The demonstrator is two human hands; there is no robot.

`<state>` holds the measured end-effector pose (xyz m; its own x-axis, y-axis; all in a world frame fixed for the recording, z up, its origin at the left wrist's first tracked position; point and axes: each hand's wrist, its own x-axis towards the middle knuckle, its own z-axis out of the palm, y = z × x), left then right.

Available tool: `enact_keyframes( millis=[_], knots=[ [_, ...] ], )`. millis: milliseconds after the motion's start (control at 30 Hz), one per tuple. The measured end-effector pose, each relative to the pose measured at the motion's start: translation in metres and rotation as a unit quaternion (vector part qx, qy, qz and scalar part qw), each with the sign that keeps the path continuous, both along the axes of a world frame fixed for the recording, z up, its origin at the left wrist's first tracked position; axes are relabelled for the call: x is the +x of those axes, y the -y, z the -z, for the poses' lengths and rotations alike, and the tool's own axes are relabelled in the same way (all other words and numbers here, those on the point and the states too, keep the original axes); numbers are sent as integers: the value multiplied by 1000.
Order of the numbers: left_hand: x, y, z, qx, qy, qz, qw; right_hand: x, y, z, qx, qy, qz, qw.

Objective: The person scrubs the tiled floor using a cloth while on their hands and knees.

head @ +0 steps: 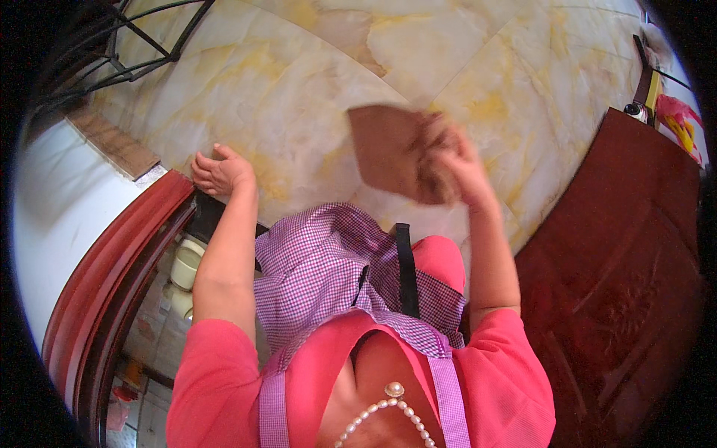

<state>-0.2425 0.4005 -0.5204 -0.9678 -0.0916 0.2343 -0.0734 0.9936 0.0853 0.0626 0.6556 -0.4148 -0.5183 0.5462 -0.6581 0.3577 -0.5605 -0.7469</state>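
Observation:
A brown cloth [383,151], blurred by motion, hangs from my right hand [456,162], whose fingers are closed around its right end. The cloth is above the marbled floor [302,95]. My left hand [221,172] is held palm up with its fingers loosely bent and apart, just beyond the end of a red-brown wooden frame [112,274]; it holds nothing. A purple checked apron [313,252] with a black strap [407,269] covers the lap.
A black metal rack [134,73] stands at the upper left. Beside the wooden frame is a pale cup-like container [187,263]. A dark red wooden door or panel [616,269] fills the right side, with a pink and yellow packet [680,126] beyond it.

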Motion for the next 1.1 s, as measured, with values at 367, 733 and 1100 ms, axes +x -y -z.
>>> enact_keyframes(
  millis=[367,733,1100],
  knots=[
    [0,-4,-1,-4,28,-7,1000,-42,9,58,600,351,-198,691],
    [11,-21,-20,-30,61,-19,997,118,65,44,490,392,-241,740],
    [-36,-68,-7,-28,28,209,977,243,63,35,100,621,8,777]
  ],
)
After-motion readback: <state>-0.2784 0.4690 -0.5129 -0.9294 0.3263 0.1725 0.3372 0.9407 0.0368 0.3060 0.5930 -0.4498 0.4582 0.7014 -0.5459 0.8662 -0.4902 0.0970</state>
